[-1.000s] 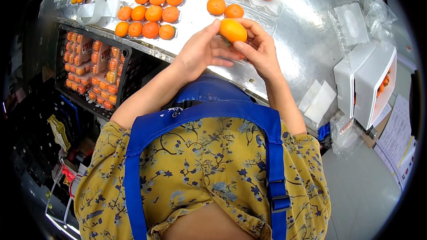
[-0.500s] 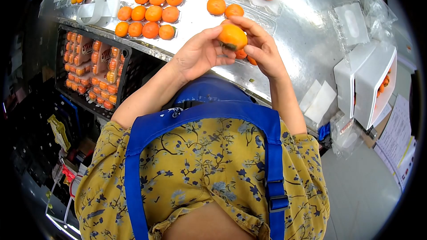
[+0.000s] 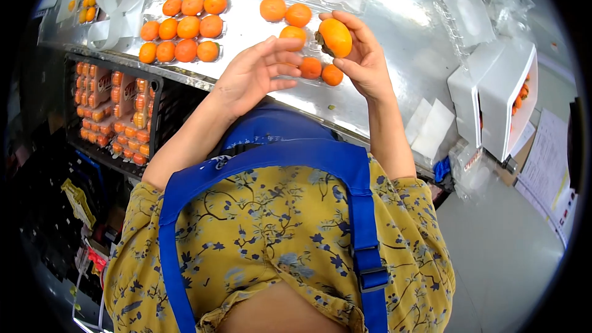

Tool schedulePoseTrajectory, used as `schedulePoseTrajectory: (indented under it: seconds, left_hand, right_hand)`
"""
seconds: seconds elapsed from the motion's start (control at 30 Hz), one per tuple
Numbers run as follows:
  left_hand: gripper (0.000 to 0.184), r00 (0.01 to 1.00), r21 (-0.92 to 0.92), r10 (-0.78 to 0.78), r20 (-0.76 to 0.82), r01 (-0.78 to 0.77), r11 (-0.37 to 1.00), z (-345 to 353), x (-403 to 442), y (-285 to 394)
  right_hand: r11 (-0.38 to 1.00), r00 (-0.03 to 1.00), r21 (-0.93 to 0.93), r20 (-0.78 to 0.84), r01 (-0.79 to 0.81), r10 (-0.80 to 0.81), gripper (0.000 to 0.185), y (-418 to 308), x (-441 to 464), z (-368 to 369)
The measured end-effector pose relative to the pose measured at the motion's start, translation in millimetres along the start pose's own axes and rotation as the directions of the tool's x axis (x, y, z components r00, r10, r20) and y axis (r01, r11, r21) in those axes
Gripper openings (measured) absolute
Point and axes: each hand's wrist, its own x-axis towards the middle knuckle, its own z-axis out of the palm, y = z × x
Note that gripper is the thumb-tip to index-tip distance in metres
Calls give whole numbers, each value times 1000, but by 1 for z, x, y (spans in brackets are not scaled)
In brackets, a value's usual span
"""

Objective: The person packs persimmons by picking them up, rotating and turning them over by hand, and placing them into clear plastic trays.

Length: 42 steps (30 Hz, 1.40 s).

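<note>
The right hand (image 3: 370, 68) holds the persimmon (image 3: 336, 38) between thumb and fingers, over the tabletop (image 3: 410, 49) — if this hold is too light, it may slip and bruise the nearby fruits (image 3: 310, 68). The left hand (image 3: 254, 79), fingers spread, supports nothing.

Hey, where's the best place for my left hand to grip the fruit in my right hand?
Probably come from the left and hold the fruit by its rounded sides, around the leafy cap. That end faces left, while your right hand holds it from the right.

Orange fruit (image 3: 337, 38) — in right grip (image 3: 365, 60)
</note>
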Motion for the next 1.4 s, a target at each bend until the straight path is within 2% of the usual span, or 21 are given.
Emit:
schedulePoseTrajectory:
  seconds: [0.07,0.17,0.27,0.37,0.5,0.57,0.7,0.77,0.87,1.07,1.17,1.23,1.3,1.4]
  left_hand:
    - [46,1000,10,7,-10,-7,1000,1,-1,1]
    - [45,999,56,7,-50,-4,998,4,-1,0]
    - [45,999,53,13,-32,-11,999,2,-1,-1]
    - [44,999,58,10,-46,-7,998,1,0,-1]
    - [45,999,62,10,-46,-7,998,0,0,-1]
    - [46,999,71,12,-40,-9,997,-3,0,-1]
    - [46,998,75,28,-50,-24,997,-6,-1,1]
    - [46,997,81,46,-59,-41,996,-7,-2,4]
    - [46,994,80,59,-89,-52,995,-9,-3,7]
    - [46,993,53,84,-79,-80,995,-15,-7,9]
    - [45,992,48,93,-88,-89,995,-16,-8,10]
    - [46,991,49,93,-94,-88,995,-16,-8,10]
    - [46,992,49,86,-93,-82,995,-15,-8,10]
    - [46,993,52,80,-89,-75,996,-14,-7,9]
  right_hand:
    - [997,999,-82,-45,4,-8,68,9,-4,-14]
    - [998,997,-69,-83,-6,0,66,10,-10,-25]
    - [999,991,-11,-127,-36,34,65,13,-17,-31]
    - [984,979,148,-163,-100,123,63,21,-20,-36]
    - [979,963,-176,-265,-99,50,65,31,-23,-37]
    - [941,955,-332,-296,-70,-34,64,47,-22,-43]
    - [841,948,-533,-306,-93,-89,58,59,-23,-45]
    - [772,943,-626,-310,-107,-121,53,58,-21,-39]
    - [497,963,-867,-159,-32,-215,52,61,-16,-34]
    - [374,972,-927,-79,10,-222,56,66,-6,-29]
    - [712,967,-692,-244,-124,-69,56,60,-5,-30]
    - [869,960,-466,-279,-166,34,56,54,-5,-31]
    - [972,953,-158,-273,-175,128,54,41,-6,-23]
    - [985,964,-47,-216,-166,152,51,32,-8,-20]
